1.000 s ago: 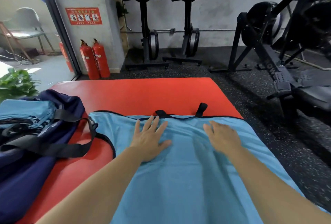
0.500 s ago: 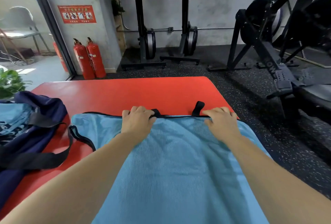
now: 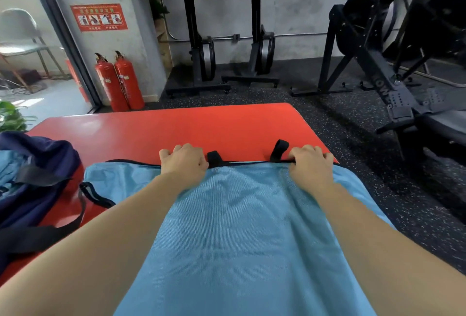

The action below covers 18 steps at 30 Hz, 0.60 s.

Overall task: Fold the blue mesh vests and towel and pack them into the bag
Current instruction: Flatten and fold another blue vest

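A light blue mesh vest (image 3: 247, 227) with black trim lies spread flat on the red mat (image 3: 176, 131), reaching from my body to the mat's middle. My left hand (image 3: 182, 161) and my right hand (image 3: 311, 164) both grip its far edge, fingers curled over the black hem. Two black strap loops (image 3: 278, 149) stick up between the hands. At the left stands the open navy bag (image 3: 37, 179), with folded blue fabric (image 3: 7, 166) inside it and a black strap lying across the mat.
Past the mat's far edge is dark speckled gym floor (image 3: 340, 126). Two red fire extinguishers (image 3: 118, 81) stand by the wall at the left. Black exercise machines (image 3: 378, 63) fill the back and right. A green plant (image 3: 12, 116) is at far left.
My hands slid forward from lying flat on the vest to its far edge and closed on the hem. The view shifted slightly right, so the bag sits further left.
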{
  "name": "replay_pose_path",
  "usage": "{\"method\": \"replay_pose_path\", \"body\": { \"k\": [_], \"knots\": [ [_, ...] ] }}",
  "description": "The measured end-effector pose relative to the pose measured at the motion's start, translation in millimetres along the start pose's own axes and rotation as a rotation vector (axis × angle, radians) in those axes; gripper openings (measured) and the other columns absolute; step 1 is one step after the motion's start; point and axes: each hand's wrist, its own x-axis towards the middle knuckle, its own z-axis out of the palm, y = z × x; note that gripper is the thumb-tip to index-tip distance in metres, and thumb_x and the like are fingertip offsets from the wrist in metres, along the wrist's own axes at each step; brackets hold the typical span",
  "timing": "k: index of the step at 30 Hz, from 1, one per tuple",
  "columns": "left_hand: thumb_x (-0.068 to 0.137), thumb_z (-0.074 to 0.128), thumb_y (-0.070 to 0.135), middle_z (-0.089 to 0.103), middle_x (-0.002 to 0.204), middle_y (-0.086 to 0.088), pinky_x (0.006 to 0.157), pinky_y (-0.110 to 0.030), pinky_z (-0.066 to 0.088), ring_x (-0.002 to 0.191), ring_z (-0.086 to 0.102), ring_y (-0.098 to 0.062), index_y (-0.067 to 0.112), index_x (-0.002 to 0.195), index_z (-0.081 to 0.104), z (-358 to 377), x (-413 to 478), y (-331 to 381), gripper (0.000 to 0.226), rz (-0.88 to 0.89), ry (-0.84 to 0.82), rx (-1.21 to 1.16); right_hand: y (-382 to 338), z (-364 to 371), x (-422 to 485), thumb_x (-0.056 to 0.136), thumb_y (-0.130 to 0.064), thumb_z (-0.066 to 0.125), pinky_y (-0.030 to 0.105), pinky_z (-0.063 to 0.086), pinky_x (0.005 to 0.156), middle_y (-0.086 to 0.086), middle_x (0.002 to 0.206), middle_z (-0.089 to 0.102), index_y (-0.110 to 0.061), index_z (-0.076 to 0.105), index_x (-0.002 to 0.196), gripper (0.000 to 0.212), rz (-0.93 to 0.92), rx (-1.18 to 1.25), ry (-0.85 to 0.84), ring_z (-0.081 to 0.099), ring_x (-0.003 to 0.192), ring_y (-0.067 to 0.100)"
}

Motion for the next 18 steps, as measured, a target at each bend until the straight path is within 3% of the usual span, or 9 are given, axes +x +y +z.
{"method": "replay_pose_path", "body": {
  "k": [4, 8, 10, 14, 16, 18],
  "knots": [
    [0.082, 0.058, 0.051, 0.061, 0.097, 0.012, 0.103, -0.046, 0.025, 0.098, 0.056, -0.015, 0.034, 0.101, 0.048, -19, 5, -22, 0.027, -0.054, -0.228, 0.080, 27, -16, 8, 0.087, -0.020, 0.049, 0.050, 0.022, 0.107, 0.003, 0.117, 0.056, -0.025, 0.056, 0.118, 0.032, 0.034, -0.236, -0.107, 0.039, 0.120, 0.025],
    [0.085, 0.056, 0.044, 0.050, 0.077, 0.008, 0.082, -0.040, 0.022, 0.080, 0.049, -0.016, 0.024, 0.081, 0.051, -31, 8, -27, 0.021, -0.001, -0.337, 0.190, 32, -29, 11, 0.082, -0.019, 0.052, 0.053, 0.018, 0.110, 0.001, 0.093, 0.050, -0.025, 0.056, 0.105, 0.024, 0.070, -0.266, -0.287, 0.034, 0.122, 0.025],
    [0.084, 0.058, 0.038, 0.046, 0.074, 0.006, 0.080, -0.038, 0.023, 0.076, 0.047, -0.018, 0.023, 0.077, 0.047, -34, 6, -24, 0.019, 0.048, -0.282, 0.148, 30, -35, 11, 0.080, -0.020, 0.054, 0.053, 0.018, 0.109, -0.001, 0.092, 0.052, -0.025, 0.058, 0.097, 0.018, 0.040, -0.280, -0.301, 0.037, 0.117, 0.024],
    [0.082, 0.068, 0.036, 0.057, 0.079, 0.012, 0.082, -0.033, 0.031, 0.086, 0.055, -0.019, 0.029, 0.079, 0.052, -53, -5, -26, 0.018, 0.081, -0.058, -0.096, 35, -55, 2, 0.078, -0.017, 0.056, 0.042, 0.024, 0.101, -0.006, 0.088, 0.055, -0.024, 0.050, 0.084, 0.011, -0.003, -0.123, -0.221, 0.047, 0.092, 0.018],
    [0.085, 0.068, 0.039, 0.060, 0.083, 0.015, 0.087, -0.034, 0.026, 0.085, 0.055, -0.015, 0.031, 0.083, 0.056, -69, -19, -31, 0.015, 0.114, 0.062, -0.117, 41, -71, -8, 0.080, -0.017, 0.057, 0.037, 0.023, 0.094, -0.009, 0.085, 0.054, -0.027, 0.047, 0.088, 0.016, -0.025, -0.029, -0.177, 0.050, 0.086, 0.016],
    [0.088, 0.065, 0.040, 0.063, 0.080, 0.017, 0.091, -0.034, 0.022, 0.080, 0.056, -0.012, 0.033, 0.084, 0.060, -85, -42, -36, 0.010, 0.192, 0.171, -0.119, 48, -86, -26, 0.083, -0.018, 0.058, 0.036, 0.022, 0.092, -0.012, 0.090, 0.055, -0.030, 0.049, 0.097, 0.020, -0.049, -0.024, -0.150, 0.053, 0.094, 0.015]
  ]
}}
